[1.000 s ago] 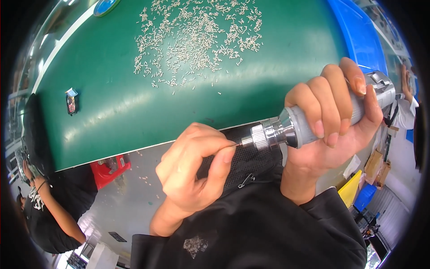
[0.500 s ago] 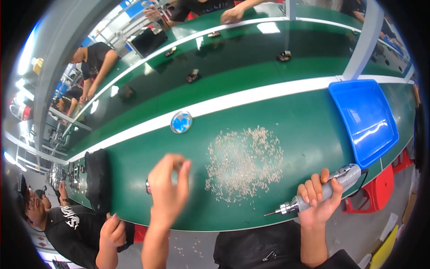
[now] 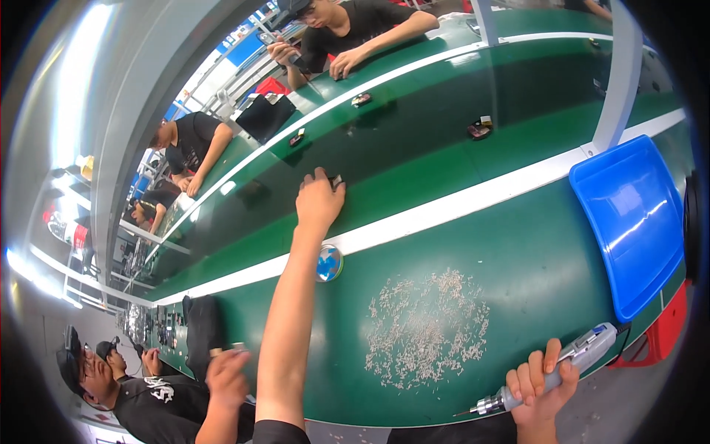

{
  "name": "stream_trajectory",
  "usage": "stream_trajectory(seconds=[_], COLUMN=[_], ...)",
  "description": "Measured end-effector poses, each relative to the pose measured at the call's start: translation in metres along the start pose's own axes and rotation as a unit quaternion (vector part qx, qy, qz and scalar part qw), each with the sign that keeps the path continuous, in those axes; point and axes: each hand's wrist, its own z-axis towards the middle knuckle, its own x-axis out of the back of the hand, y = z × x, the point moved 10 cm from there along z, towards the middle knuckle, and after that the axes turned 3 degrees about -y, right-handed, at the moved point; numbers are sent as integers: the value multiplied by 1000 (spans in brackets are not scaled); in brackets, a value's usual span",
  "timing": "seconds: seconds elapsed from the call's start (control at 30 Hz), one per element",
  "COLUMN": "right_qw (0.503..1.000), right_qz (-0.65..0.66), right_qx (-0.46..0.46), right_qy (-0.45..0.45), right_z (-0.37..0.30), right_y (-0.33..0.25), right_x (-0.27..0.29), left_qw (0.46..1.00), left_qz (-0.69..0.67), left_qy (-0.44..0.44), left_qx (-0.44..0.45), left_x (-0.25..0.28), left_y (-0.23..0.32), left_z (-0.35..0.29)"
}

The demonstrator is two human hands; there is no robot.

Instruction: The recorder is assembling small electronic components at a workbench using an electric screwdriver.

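My left hand (image 3: 319, 198) reaches far forward over the dark conveyor belt. Its fingers are curled round a small dark part (image 3: 337, 180), mostly hidden by the hand. Close to the bench's front edge, my right hand (image 3: 543, 381) grips a grey electric screwdriver (image 3: 588, 350), its thin bit pointing left. Between my arms, a loose spread of tiny silver screws (image 3: 429, 329) lies on the green bench (image 3: 518, 288). Beside my left forearm sits a round dish (image 3: 328, 263) with blue and white in it.
An empty blue tray (image 3: 629, 222) lies at the right. Small dark parts (image 3: 480, 128) ride on the belt behind a white rail (image 3: 473, 189). At the left, a black bag-like thing (image 3: 203, 333) and a co-worker's blurred hand (image 3: 228, 377) are close to my arm. A metal post (image 3: 621, 81) rises behind the tray.
My left hand has moved from above the bench out over the belt, onto a small part there. The right hand still holds the screwdriver. The whole view has shifted.
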Motion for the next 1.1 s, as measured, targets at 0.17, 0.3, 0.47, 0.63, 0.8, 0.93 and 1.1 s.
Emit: stream_trajectory(seconds=[0.17, 0.3, 0.47, 0.63, 0.8, 0.93, 1.1], right_qw=[1000, 999, 999, 1000, 999, 991, 978], right_qz=[8, -10, -27, -9, -29, -47, -59], right_qx=[-4, -31, 17, 16, -32, -110, -181], right_qy=[24, -26, -5, 0, -10, -52, -91], right_z=[2, 0, -5, -6, -9, -23, -54], right_y=[15, 18, -1, -4, 27, 62, 92], right_x=[1, -7, -5, -5, -21, -32, -36], left_qw=[986, 979, 978, 978, 969, 970, 963], left_qz=[16, -15, -107, -102, -68, -121, -164], left_qy=[-13, 66, 27, -69, -77, -53, -48], left_qx=[-163, -190, -176, -170, -225, -203, -206], left_x=[10, 55, 104, 118, 110, 107, 113], left_y=[-10, -14, 11, 44, 75, 77, 98], left_z=[-3, -43, -174, -303, -367, -365, -358])
